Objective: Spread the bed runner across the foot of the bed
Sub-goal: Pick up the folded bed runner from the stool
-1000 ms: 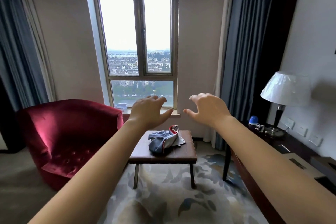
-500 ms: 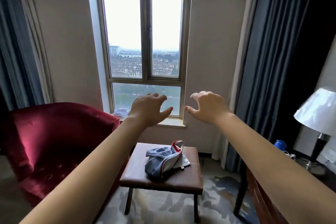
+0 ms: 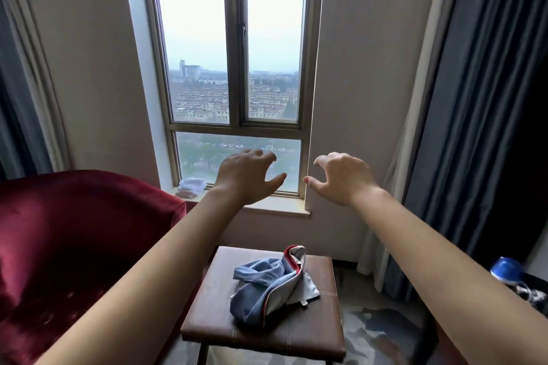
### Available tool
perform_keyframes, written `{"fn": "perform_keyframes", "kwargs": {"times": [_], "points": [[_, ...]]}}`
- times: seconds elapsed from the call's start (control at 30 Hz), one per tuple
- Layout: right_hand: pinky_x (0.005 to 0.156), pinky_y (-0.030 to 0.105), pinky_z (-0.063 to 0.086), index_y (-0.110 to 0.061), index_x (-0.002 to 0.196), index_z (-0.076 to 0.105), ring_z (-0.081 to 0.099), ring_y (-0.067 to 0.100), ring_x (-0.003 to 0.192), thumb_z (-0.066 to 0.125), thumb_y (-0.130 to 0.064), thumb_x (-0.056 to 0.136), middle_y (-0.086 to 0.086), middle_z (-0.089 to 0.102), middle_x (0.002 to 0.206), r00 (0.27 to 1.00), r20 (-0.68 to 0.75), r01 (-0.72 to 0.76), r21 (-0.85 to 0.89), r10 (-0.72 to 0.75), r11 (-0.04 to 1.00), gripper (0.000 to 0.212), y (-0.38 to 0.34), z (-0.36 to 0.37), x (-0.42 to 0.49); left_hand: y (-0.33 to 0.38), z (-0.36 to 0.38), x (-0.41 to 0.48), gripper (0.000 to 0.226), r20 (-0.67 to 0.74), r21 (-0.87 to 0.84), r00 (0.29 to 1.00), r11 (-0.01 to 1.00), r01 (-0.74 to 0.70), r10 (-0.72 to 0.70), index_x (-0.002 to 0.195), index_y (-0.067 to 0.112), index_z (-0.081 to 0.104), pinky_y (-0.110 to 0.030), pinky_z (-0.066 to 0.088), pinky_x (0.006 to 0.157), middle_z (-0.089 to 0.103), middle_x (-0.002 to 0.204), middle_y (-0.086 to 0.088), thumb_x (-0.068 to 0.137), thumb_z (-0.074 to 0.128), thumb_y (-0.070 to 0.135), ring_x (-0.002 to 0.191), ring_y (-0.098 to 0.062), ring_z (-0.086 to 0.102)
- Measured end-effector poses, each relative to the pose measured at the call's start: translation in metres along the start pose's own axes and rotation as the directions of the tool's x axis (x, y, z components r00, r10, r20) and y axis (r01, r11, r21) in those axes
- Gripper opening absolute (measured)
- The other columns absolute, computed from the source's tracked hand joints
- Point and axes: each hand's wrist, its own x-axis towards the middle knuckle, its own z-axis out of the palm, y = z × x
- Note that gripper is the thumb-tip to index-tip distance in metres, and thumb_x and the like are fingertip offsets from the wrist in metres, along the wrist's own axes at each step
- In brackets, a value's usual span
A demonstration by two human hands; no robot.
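The left hand and right hand reached forward before a window, each grip empty, fingers loosely curled. Below and between them, well apart, a crumpled blue cloth, which could not be confirmed as the bed runner, lay on a brown worktop beside a red armchair

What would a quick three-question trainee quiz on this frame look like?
1. True or false: the left hand grips the blue-grey cloth.
2. The cloth lies on: A the red armchair; B the brown stool; C the windowsill.
3. What does the right hand hold?
Key: 1 false, the hand is raised in the air and holds nothing; 2 B; 3 nothing.
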Motion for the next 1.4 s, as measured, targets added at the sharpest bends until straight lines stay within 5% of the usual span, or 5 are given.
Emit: {"fn": "perform_keyframes", "kwargs": {"times": [0.37, 0.93, 1.4], "points": [[0.085, 0.033, 0.046, -0.021, 0.117, 0.06, 0.06, 0.024, 0.104, 0.049, -0.059, 0.085, 0.003, 0.064, 0.113, 0.999, -0.032, -0.011, 0.033, 0.012, 0.999, 0.05, 0.02, 0.097, 0.168, -0.085, 0.098, 0.157, 0.054, -0.043, 0.011, 0.999, 1.0, -0.027, 0.028, 0.127, 0.027, 0.053, -0.034, 0.048, 0.085, 0.06, 0.127, 0.002, 0.088, 0.041, 0.062, 0.114, -0.021, 0.057], [0.085, 0.036, 0.049, -0.021, 0.122, 0.057, 0.058, 0.025, 0.108, 0.05, -0.058, 0.085, 0.004, 0.063, 0.115, 0.983, 0.164, 0.052, 0.176, -0.082, 0.983, 0.053, 0.085, 0.337, 0.355, -0.157, 0.336, 0.316, 0.052, 0.181, -0.011, 0.978, 0.994, 0.11, -0.107, 0.125, 0.024, 0.055, -0.037, 0.044, 0.09, 0.061, 0.122, -0.003, 0.088, 0.044, 0.058, 0.115, -0.025, 0.054], [0.098, 0.041, 0.042, -0.021, 0.133, 0.047, 0.053, 0.027, 0.116, 0.059, -0.057, 0.078, 0.004, 0.058, 0.125, 0.842, 0.497, 0.051, 0.311, -0.208, 0.949, 0.066, 0.094, 0.571, 0.33, -0.165, 0.565, 0.271, 0.051, 0.519, -0.059, 0.852, 0.992, 0.114, -0.067, 0.114, 0.02, 0.059, -0.038, 0.05, 0.08, 0.064, 0.108, -0.004, 0.084, 0.045, 0.058, 0.104, -0.027, 0.058]]}}
